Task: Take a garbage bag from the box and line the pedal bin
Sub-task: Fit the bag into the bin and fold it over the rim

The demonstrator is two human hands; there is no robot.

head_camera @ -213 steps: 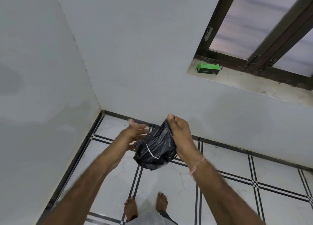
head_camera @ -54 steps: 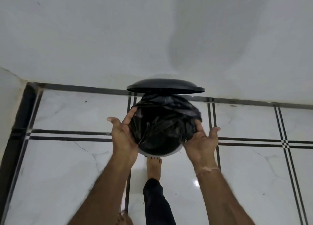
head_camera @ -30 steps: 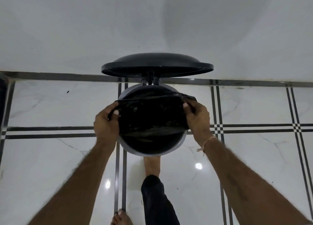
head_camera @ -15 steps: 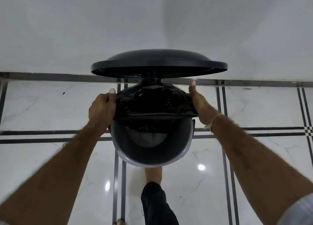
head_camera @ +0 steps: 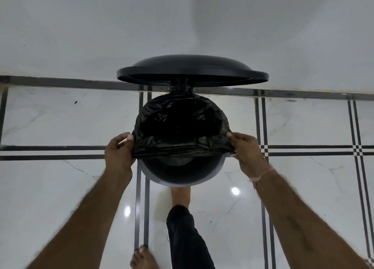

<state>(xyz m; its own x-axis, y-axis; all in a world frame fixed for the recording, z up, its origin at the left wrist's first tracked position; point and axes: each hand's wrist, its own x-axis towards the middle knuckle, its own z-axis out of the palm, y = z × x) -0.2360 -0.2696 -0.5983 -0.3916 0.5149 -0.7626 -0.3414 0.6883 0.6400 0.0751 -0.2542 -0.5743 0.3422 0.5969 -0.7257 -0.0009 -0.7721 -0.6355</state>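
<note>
A round pedal bin stands on the floor against the wall, its black lid raised. A black garbage bag is spread over the far part of the bin's rim, its near edge stretched straight across the opening. My left hand grips the bag's edge at the bin's left side. My right hand grips it at the right side. The near part of the grey rim is bare. My foot sits at the bin's base, where the pedal is hidden.
White marble floor tiles with dark stripe borders surround the bin. A plain white wall rises right behind it. My other foot is at the bottom edge. The bag box is out of view.
The bag's far edge now wraps over the back of the rim, and both hands have drawn the near edge toward me, farther across the opening. The lid stays up.
</note>
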